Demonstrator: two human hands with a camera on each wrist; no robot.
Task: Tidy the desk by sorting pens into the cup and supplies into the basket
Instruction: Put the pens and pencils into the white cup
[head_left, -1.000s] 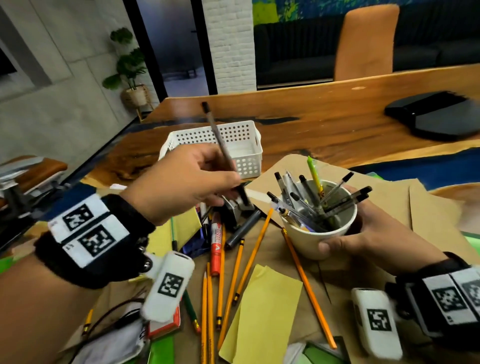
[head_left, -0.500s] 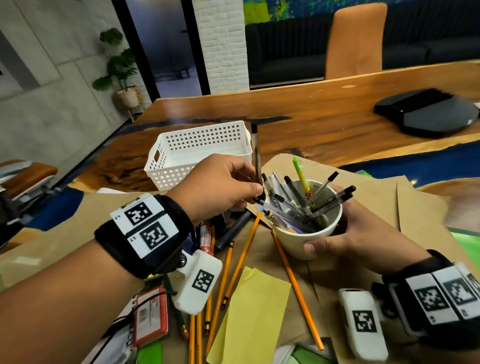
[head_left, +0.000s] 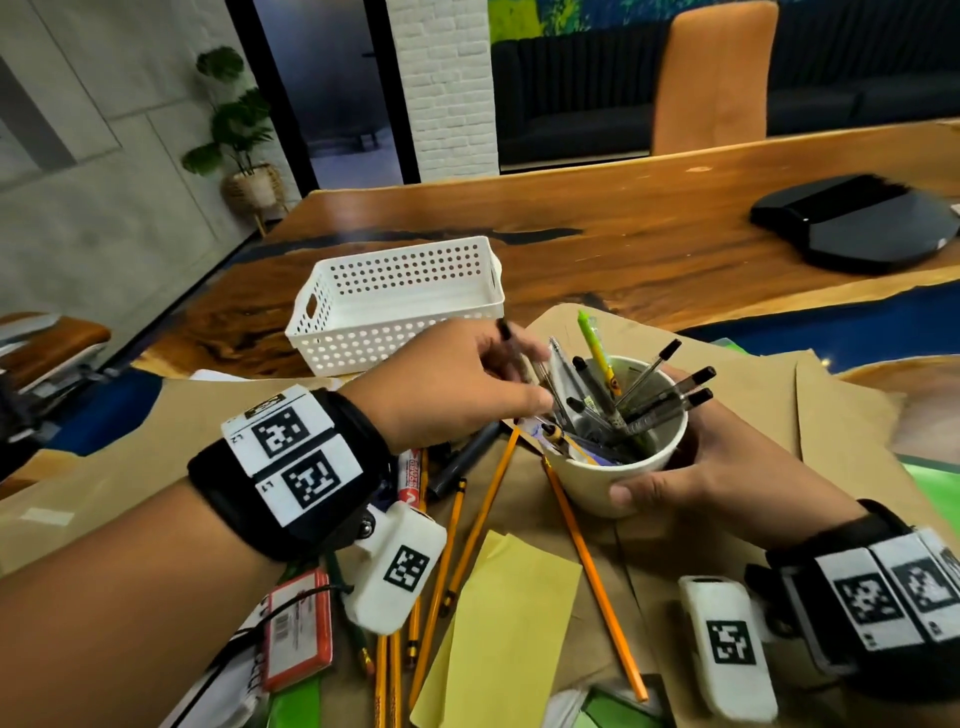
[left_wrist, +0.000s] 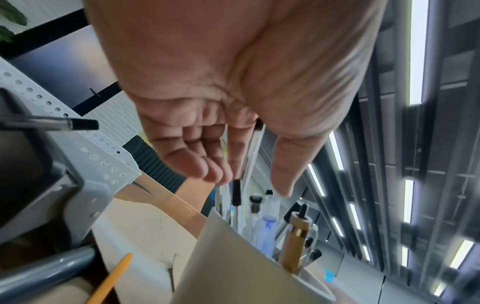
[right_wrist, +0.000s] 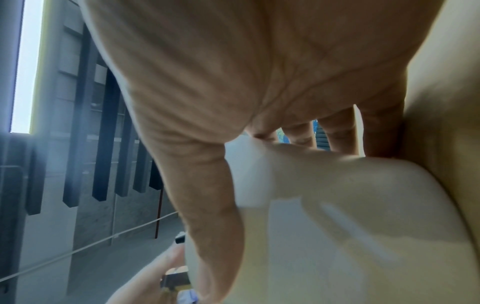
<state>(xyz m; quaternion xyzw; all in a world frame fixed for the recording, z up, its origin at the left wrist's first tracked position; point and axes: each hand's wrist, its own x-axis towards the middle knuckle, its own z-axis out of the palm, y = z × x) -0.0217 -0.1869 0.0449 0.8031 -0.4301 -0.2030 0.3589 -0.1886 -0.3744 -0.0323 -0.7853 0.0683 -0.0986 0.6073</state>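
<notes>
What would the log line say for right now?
left hand: pen at cup rim, grip unclear | right hand: holds cup | basket: behind cup

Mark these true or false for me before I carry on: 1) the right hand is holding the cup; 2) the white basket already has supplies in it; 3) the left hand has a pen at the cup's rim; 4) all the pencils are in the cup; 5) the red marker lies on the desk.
1) True. The right hand grips the white cup.
2) False. The white basket shows nothing inside in the head view.
3) True. The left hand holds a dark pen by the rim.
4) False. Several orange pencils lie loose on the brown paper.
5) True. The red marker lies below the left wrist.
</notes>
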